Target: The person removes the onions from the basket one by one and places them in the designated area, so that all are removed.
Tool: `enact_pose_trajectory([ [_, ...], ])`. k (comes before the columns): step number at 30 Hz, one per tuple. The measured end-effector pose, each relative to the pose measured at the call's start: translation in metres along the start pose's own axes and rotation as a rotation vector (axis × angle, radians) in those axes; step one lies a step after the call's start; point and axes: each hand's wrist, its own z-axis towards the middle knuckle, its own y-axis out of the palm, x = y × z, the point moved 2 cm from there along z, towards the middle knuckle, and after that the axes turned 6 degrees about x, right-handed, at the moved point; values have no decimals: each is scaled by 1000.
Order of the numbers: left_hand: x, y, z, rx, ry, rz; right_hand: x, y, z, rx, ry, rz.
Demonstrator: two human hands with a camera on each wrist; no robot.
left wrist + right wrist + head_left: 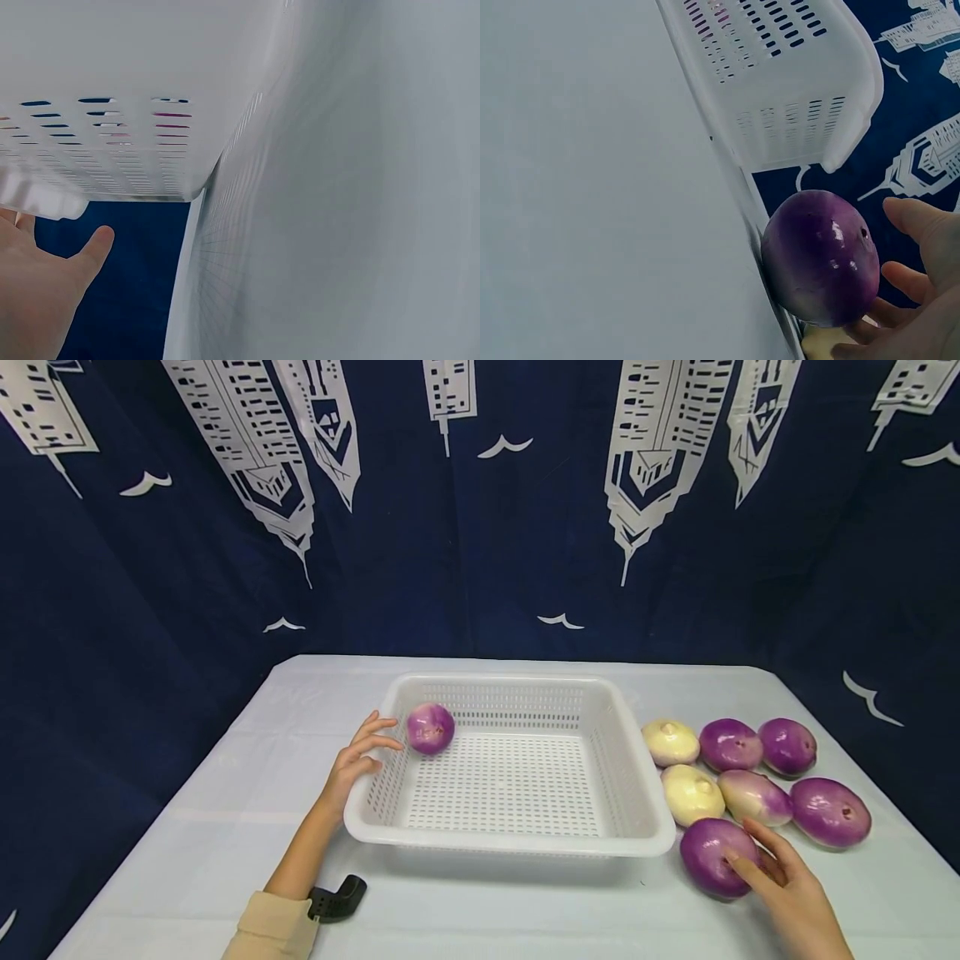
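Observation:
A white perforated plastic basket (pixel 517 842) stands on the table with one purple onion (pixel 431 728) in its far left corner. My left hand (pixel 354 762) is at the basket's left rim, fingers loosely extended over it; in the left wrist view the thumb of this hand (pixel 45 289) stands away from the basket wall. My right hand (pixel 795 885) is at the right side of another purple onion (pixel 712 858) resting on the table. In the right wrist view, a gap shows between that onion (pixel 821 259) and the thumb, while other fingertips lie close at its side.
Right of the basket sit two yellow onions (pixel 671 742), a pale purple-white onion (pixel 756 798) and several purple ones (pixel 831 812). A white cloth covers the table (pixel 195 827). Behind it hangs a dark blue curtain (pixel 465 543) with white building prints.

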Motion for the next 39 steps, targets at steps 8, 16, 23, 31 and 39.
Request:
enact_pose_trajectory([
  [8,-1,0,-2,6,-9,11,-2,-4,-2,22,14,67],
  [16,-2,0,-2,2,-2,11,-20,-5,-7,79,-41,62],
  [23,-2,0,-1,5,-1,9,-49,-3,-17,167,-267,50],
  [31,-1,0,0,-3,6,1,-80,-3,-17,190,-448,34],
  [39,-2,-1,0,-1,5,8,-112,5,-21,169,-704,92],
])
